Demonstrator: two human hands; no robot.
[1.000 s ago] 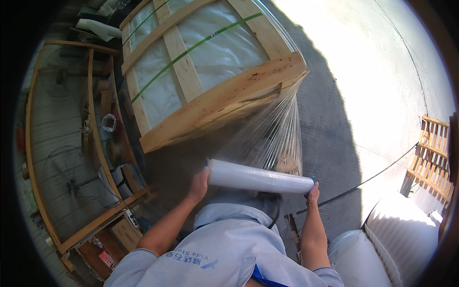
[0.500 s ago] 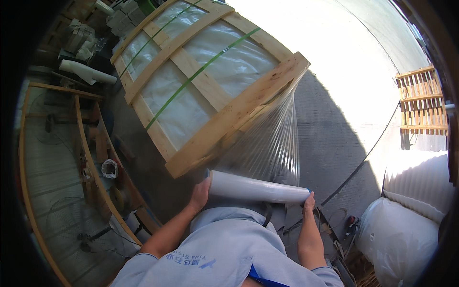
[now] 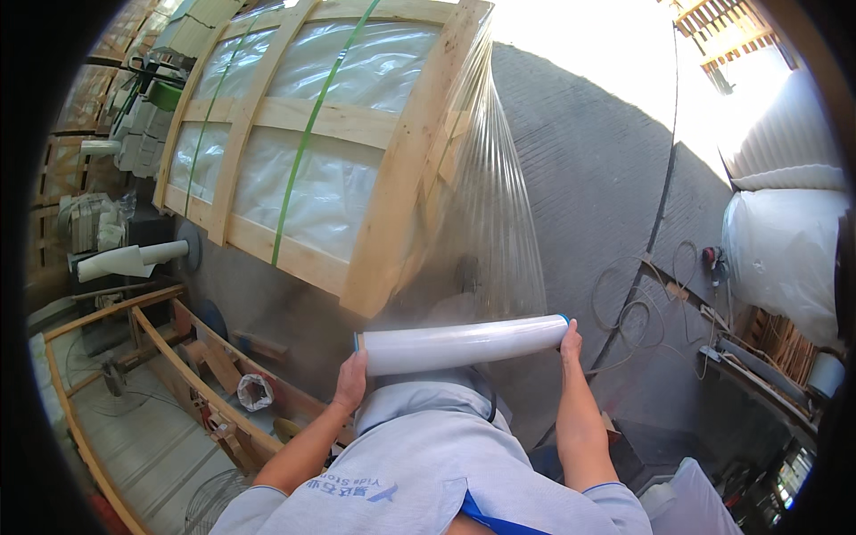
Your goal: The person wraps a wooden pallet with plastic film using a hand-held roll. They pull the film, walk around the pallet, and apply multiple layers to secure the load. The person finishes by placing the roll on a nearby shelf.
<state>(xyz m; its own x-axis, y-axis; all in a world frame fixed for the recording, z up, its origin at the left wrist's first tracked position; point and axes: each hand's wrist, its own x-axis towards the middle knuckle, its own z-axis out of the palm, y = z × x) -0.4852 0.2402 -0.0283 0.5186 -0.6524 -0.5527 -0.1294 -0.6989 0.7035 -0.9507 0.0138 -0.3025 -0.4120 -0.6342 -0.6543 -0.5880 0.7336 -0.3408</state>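
Your left hand [image 3: 350, 383], right hand [image 3: 572, 342] clasped film roll [image 3: 464, 343] at ends; stretched sheet [image 3: 501, 196] risked tearing on crate [image 3: 406, 160] if you overpulled.

From the head, one wide fisheye looks down closely over both hands [image 3: 350, 382].

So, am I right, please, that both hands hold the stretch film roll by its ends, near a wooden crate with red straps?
Almost: the head view shows green straps, not red, on the wooden crate; the left hand and right hand hold the stretch film roll by its ends.
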